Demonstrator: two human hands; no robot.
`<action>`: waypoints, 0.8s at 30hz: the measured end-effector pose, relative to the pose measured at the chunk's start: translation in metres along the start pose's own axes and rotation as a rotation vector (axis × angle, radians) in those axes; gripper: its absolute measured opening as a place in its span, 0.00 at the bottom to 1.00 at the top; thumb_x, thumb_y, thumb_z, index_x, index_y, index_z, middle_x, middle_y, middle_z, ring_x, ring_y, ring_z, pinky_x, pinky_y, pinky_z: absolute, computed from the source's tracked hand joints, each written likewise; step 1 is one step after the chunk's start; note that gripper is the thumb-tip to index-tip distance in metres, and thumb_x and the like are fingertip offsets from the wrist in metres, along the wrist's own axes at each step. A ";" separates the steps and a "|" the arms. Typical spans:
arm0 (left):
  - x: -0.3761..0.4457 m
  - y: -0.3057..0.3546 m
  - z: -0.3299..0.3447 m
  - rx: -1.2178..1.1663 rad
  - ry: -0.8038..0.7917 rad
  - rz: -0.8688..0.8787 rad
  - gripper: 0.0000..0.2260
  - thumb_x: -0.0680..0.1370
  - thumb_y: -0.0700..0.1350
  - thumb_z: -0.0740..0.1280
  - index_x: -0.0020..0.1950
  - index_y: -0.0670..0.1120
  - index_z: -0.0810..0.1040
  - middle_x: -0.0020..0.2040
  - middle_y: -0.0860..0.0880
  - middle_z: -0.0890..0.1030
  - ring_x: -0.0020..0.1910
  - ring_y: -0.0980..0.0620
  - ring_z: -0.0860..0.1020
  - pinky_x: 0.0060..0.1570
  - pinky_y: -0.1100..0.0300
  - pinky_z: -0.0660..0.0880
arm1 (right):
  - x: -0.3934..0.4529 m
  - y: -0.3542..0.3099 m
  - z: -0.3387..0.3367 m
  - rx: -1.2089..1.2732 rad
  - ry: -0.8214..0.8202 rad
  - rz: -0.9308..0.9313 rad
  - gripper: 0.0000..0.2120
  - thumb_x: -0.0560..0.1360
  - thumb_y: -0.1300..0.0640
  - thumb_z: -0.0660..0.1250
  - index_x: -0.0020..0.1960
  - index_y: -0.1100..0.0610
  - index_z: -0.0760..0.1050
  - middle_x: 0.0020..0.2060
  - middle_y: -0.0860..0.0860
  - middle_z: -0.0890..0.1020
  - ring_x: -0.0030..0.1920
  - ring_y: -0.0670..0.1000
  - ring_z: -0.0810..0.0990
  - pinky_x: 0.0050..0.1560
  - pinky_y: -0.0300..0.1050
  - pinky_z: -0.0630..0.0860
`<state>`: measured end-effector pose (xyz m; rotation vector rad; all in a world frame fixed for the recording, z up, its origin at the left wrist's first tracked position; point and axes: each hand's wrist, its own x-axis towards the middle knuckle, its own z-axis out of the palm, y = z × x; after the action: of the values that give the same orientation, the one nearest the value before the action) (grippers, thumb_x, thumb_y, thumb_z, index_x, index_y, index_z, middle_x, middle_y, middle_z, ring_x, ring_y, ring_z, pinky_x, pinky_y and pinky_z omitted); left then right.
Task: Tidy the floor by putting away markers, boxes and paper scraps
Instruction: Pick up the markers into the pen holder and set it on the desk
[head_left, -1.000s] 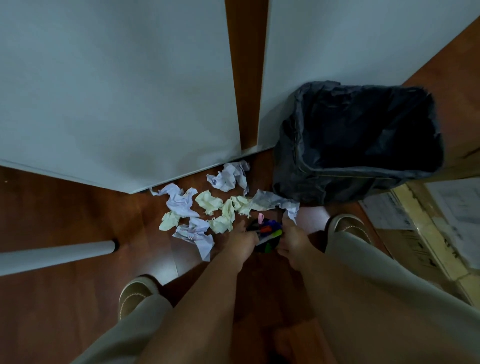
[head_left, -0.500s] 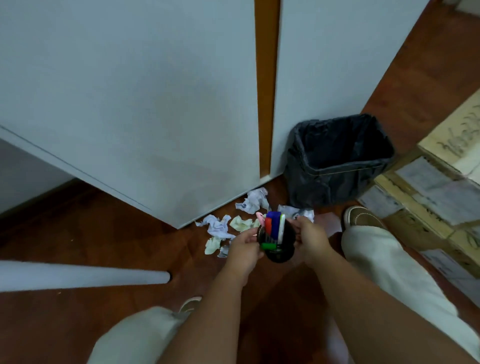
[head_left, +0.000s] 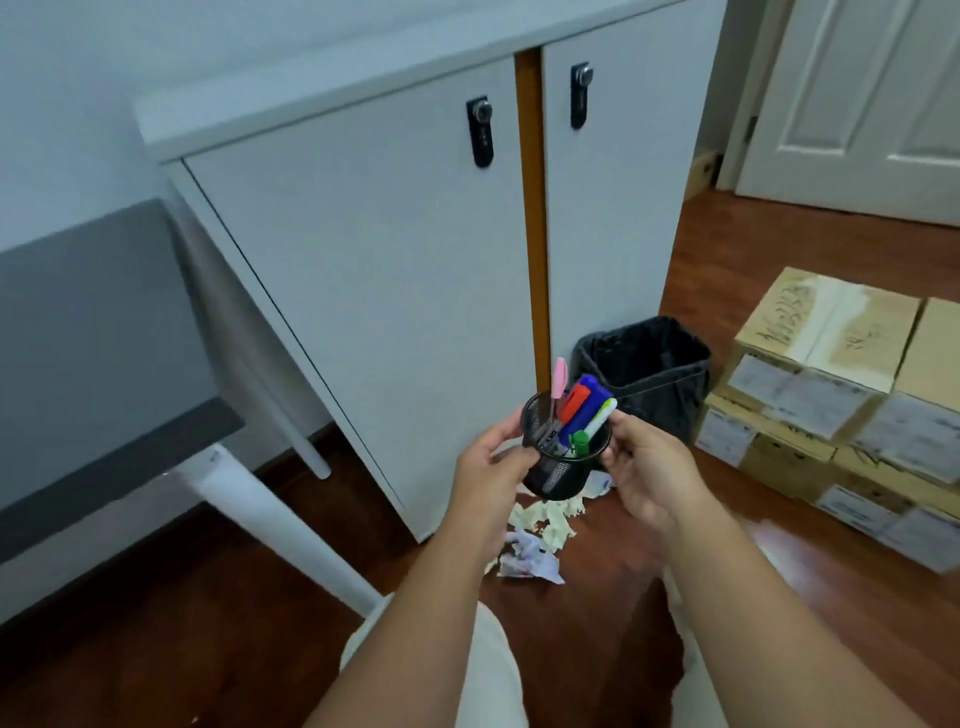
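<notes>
Black mesh pen holder (head_left: 563, 467), loaded with markers (head_left: 584, 410), was gripped between the left hand (head_left: 493, 467) at 9 o'clock and the right hand (head_left: 644, 467) at 3 o'clock, above the paper scraps (head_left: 535, 540). Keep it upright and carry it to the desk (head_left: 104, 332) at 9 o'clock. Half a second before, it was lower, near the floor (head_left: 779, 597); the bin (head_left: 649, 374) looked nearer.

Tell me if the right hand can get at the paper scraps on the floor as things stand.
Probably not yet. The right hand and left hand both grip the mesh pen cup, held well above the paper scraps.
</notes>
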<state>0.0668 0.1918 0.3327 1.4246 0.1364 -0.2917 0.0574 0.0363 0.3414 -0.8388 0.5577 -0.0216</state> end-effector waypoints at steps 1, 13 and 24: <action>-0.010 0.011 -0.007 -0.011 -0.018 0.028 0.21 0.75 0.30 0.65 0.64 0.47 0.79 0.55 0.43 0.85 0.55 0.48 0.82 0.50 0.60 0.79 | -0.014 -0.004 0.010 0.012 -0.007 -0.013 0.10 0.78 0.68 0.60 0.47 0.64 0.80 0.39 0.53 0.76 0.33 0.43 0.72 0.27 0.31 0.75; -0.111 0.112 -0.053 -0.194 -0.186 0.403 0.18 0.73 0.37 0.67 0.62 0.48 0.77 0.56 0.51 0.85 0.58 0.55 0.81 0.52 0.64 0.78 | -0.156 -0.031 0.089 -0.272 -0.349 -0.399 0.17 0.78 0.66 0.59 0.63 0.58 0.79 0.43 0.48 0.85 0.40 0.42 0.80 0.43 0.39 0.72; -0.155 0.162 -0.107 -0.066 -0.189 0.593 0.28 0.72 0.37 0.72 0.70 0.49 0.70 0.60 0.49 0.82 0.59 0.53 0.81 0.50 0.63 0.79 | -0.217 0.017 0.154 -0.592 -0.497 -0.720 0.38 0.74 0.64 0.70 0.75 0.39 0.59 0.63 0.38 0.78 0.63 0.39 0.77 0.64 0.43 0.75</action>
<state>-0.0271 0.3344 0.5128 1.3008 -0.4230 0.0694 -0.0582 0.2056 0.5113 -1.5323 -0.2492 -0.3094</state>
